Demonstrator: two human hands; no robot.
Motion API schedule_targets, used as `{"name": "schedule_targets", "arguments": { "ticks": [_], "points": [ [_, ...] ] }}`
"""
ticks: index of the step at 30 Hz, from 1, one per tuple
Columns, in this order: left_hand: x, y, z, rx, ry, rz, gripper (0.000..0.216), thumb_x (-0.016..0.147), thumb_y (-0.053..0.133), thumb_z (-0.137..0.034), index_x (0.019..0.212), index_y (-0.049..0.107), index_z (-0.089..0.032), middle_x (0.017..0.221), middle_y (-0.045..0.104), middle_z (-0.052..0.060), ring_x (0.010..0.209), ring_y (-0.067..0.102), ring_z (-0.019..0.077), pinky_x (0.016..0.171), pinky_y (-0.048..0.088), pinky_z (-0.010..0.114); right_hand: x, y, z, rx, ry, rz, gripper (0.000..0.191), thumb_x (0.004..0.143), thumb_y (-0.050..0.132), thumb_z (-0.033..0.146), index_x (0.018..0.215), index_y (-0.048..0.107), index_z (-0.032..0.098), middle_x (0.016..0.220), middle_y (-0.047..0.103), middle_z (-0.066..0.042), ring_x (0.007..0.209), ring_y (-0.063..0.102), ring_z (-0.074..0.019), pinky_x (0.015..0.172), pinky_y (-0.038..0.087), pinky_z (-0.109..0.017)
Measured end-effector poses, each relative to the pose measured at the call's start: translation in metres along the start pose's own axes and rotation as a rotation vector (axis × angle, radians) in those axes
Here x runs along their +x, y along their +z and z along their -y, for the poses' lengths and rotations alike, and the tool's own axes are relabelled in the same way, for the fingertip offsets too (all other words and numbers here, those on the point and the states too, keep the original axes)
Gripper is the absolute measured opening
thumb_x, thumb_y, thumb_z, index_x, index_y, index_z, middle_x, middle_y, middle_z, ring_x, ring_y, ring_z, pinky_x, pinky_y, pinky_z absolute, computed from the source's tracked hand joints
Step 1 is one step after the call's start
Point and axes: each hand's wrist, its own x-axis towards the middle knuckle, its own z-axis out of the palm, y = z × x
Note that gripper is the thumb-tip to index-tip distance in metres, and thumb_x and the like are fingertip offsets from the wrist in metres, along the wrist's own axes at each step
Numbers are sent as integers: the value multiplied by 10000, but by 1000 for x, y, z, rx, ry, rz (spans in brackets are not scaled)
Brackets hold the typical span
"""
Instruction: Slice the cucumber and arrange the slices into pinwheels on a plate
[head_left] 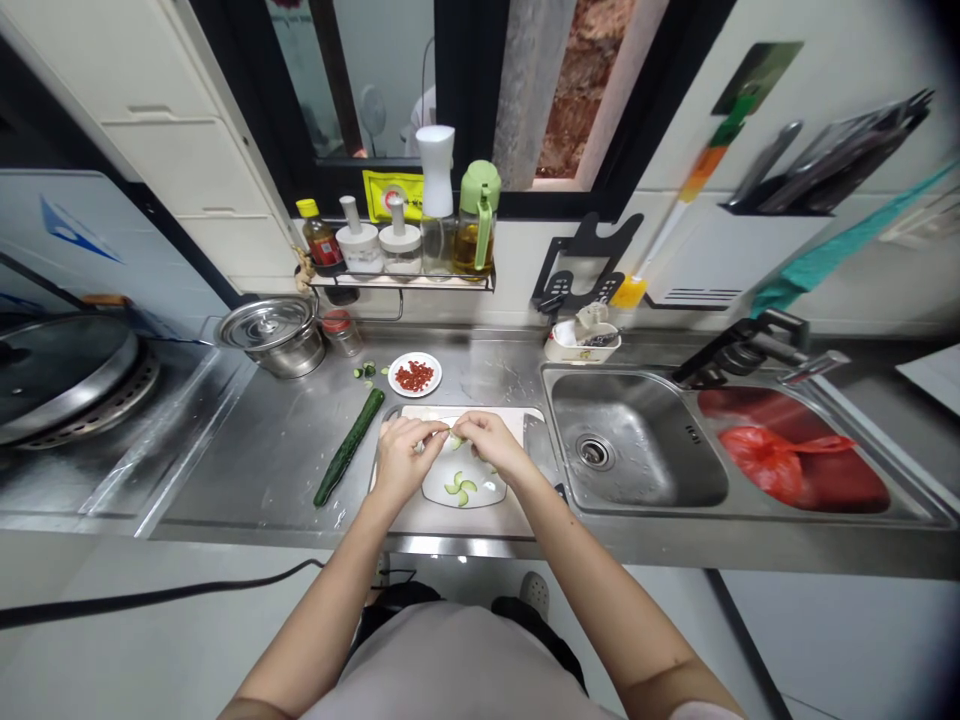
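Observation:
My left hand [409, 455] and my right hand [491, 443] meet over a white plate [433, 490]. The fingertips of both are pinched together around a small, pale green cucumber slice [456, 440], which they partly hide. Lower on the plate, several thin cucumber slices [460, 488] lie fanned out in a pinwheel. Beneath the plate is a light cutting board [405, 520]. To the left of my left hand, a long dark green cucumber [349, 447] rests on the steel counter. Behind the board stands a small white dish [415, 374] with chopped red pieces.
Cucumber scraps [365, 372] and a lidded steel pot [272, 333] are at the back left. A wall rack [405, 282] carries seasoning jars and an oil bottle. On the right is a sink [637, 440], then a red bag [765, 465] in a second basin.

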Motion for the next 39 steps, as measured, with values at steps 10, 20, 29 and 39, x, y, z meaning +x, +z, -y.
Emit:
{"name": "schedule_targets", "arguments": {
  "ticks": [10,20,29,39],
  "points": [
    [1,14,15,-708,-547,73,336,643,750,-425,839,680,-161,683,689,28,534,527,91,510,314,208,1,-5,-16,-322,-348,64,147,847,612,301,763,694,213,815,653,-21,865,577,-168,817,427,-293],
    [2,16,24,-755,-453,18,381,623,783,-334,928,618,-176,630,615,-48,610,575,94,647,407,220,3,2,-25,-321,-311,18,132,818,598,261,722,656,190,789,644,-15,806,570,-150,752,433,-268],
    [3,30,55,-650,-393,13,435,621,778,-335,1005,682,-155,663,615,-30,632,561,95,652,426,221,19,14,-60,-214,-104,36,153,770,574,271,683,649,171,705,674,-5,677,588,-130,672,460,-244],
    [-12,55,109,-415,-457,67,383,659,708,-293,1008,702,-137,651,627,-20,601,561,102,641,427,221,32,29,-100,-461,80,87,125,744,586,162,669,686,164,685,689,-12,641,602,-123,599,418,-205]
  ]
}}
